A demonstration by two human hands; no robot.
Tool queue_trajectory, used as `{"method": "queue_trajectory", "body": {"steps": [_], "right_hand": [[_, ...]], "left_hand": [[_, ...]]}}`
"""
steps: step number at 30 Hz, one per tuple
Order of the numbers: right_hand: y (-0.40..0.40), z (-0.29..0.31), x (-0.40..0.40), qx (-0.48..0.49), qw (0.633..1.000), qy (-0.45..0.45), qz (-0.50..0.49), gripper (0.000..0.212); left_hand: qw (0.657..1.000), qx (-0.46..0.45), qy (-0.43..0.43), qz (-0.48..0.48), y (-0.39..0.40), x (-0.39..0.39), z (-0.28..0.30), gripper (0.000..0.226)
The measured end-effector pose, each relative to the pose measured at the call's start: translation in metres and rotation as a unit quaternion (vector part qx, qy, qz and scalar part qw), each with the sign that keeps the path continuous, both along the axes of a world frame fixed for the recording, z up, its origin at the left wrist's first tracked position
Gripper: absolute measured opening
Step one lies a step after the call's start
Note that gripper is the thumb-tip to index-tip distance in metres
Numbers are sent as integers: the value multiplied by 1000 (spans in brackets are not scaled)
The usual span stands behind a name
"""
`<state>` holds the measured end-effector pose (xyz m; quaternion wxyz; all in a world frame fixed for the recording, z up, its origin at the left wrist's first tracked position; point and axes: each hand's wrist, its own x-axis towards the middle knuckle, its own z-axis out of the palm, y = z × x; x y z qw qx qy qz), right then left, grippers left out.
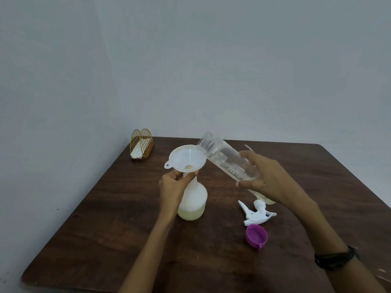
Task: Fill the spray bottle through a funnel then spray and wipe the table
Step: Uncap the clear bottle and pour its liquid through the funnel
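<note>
A white translucent spray bottle (193, 203) stands headless on the dark wooden table (105, 240), with pale yellowish liquid in its bottom. A white funnel (187, 158) sits in its neck. My left hand (172, 183) grips the bottle's neck just under the funnel. My right hand (268, 177) holds a clear plastic bottle (224, 159), tilted with its open threaded mouth over the funnel's rim; liquid lies along its lower side. The white trigger spray head (256, 212) lies on the table to the right of the spray bottle.
A purple cap (256, 235) lies on its side in front of the spray head. A gold wire napkin holder (141, 146) with white napkins stands at the table's far left corner, near the wall. A dark band circles my right wrist (336, 258).
</note>
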<state>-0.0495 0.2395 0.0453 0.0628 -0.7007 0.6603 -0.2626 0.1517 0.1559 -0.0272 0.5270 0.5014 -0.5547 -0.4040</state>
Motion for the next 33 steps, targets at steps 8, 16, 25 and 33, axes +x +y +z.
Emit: {"method": "queue_trajectory", "body": {"steps": [8,16,25,33], "right_hand": [[-6,-10,6,34,969,-241,31,56],[-7,-17,12,11,937,-350,20,51],[-7,-13,15,-8,976,-214,31,54],[-6,-4,8,-28,983,-180,13,54]], "left_hand": [[1000,-7,-1,8,0,-1,0,20],[1000,-3,-14,16,0,-3,1,23],[1000,-5,-6,9,2,-1,5,24],[1000,0,-6,11,3,-3,2,8]]}}
